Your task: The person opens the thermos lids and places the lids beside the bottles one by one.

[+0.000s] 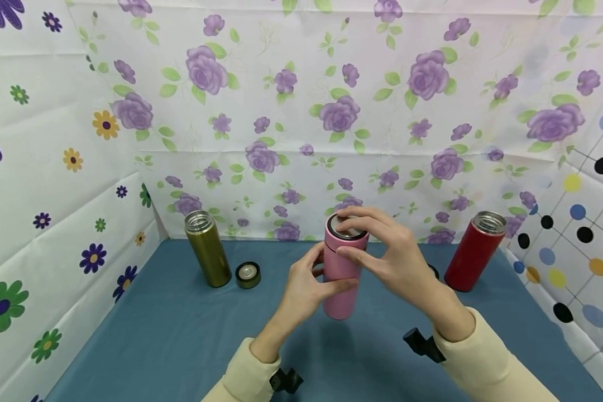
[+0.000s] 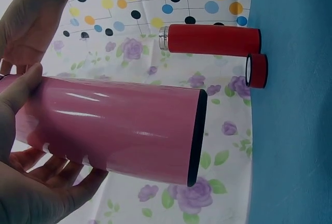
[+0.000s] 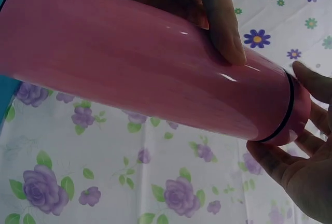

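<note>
A pink thermos bottle (image 1: 339,282) is held up above the table, nearly upright, its lid (image 1: 349,230) sitting on top. Round the bottle's body curls my left hand (image 1: 304,287), thumb across the front. My right hand (image 1: 389,245) grips the lid, with the thumb at its near side and fingers over the top and far rim. In the right wrist view a dark ring (image 3: 288,107) marks the seam between lid and body. The left wrist view shows the bottle's black base (image 2: 197,138) off the table.
An uncapped olive-green thermos (image 1: 208,251) stands at the left, its lid (image 1: 248,274) lying beside it. At the right stands an uncapped red thermos (image 1: 474,254); its red lid (image 2: 257,70) is partly hidden behind my right hand in the head view. Patterned cloth walls surround the blue table (image 1: 201,340).
</note>
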### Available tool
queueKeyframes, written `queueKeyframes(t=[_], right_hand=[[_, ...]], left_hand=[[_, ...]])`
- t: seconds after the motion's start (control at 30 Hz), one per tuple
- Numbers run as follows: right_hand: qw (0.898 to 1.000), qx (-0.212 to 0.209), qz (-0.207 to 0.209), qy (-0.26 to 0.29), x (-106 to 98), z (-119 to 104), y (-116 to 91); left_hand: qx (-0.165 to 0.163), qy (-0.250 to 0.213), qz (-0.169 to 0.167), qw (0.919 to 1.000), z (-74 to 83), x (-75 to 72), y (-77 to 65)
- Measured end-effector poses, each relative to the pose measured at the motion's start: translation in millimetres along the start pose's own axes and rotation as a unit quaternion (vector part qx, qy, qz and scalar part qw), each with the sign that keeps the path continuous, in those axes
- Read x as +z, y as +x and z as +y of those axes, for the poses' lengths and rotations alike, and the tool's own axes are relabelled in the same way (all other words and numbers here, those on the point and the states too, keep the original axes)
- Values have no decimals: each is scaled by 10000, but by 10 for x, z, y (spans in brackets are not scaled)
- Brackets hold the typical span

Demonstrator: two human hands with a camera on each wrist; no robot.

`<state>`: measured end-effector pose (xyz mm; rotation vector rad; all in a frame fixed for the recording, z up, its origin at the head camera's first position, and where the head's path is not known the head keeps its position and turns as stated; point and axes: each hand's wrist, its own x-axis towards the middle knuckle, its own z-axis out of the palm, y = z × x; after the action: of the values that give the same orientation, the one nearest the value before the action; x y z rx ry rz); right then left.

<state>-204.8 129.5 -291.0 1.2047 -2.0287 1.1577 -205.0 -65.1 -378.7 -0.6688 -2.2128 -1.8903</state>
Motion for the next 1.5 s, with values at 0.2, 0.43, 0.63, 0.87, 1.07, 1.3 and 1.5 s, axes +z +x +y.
queueKeyframes(t=[0.2, 0.43, 0.63, 0.87, 1.07, 1.3, 1.5], right_hand=[[10000, -49, 46, -71, 0, -9, 20], [9999, -84, 101, 35, -26, 8, 18], [9998, -106, 14, 159, -61, 17, 43], [9969, -155, -322, 700, -143, 39, 53], [9793, -82, -848, 1838, -243, 129, 55], [9891, 225, -818, 1201, -207, 132, 21], [9993, 56, -373, -24, -100, 52, 1]], left_hand=[[-68, -5, -2, 10000, -2, 12, -3], [0, 6, -90, 10000, -8, 5, -1], [52, 76, -144, 9999, -16, -14, 7], [107, 59, -536, 9985, -36, -64, 21], [-8, -96, -961, 9953, -18, -130, 31], [-100, -58, -630, 9979, -22, -97, 19], [-163, -159, -200, 9995, -16, -34, 13]])
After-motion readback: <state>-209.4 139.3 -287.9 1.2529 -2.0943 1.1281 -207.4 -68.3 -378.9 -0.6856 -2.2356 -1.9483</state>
